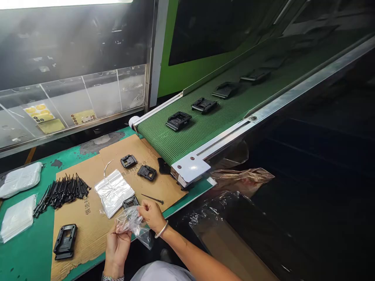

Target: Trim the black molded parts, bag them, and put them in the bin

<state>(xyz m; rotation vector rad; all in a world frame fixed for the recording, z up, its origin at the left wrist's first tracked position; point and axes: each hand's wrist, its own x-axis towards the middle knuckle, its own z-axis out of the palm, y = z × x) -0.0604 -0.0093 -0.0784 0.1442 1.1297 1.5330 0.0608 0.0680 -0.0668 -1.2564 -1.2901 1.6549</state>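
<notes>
Left hand (117,249), right hand (152,216): fingers (142,208) nearly closed, pinching clear plastic bag (131,223) between them, held up off cardboard sheet (88,218); black plastic housing (131,202) just beyond, 12 o'clock.

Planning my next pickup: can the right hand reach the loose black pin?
Probably yes: the right hand is just below the black pin, with nothing between them, though it would likely have to release the clear plastic bag first.

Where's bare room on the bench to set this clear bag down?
For the clear plastic bag, bare cardboard shows between the black plastic frame and the left hand. Green mat shows below the folded white bags. It's crowded around the black pins and the small frames near the conveyor end.
</notes>
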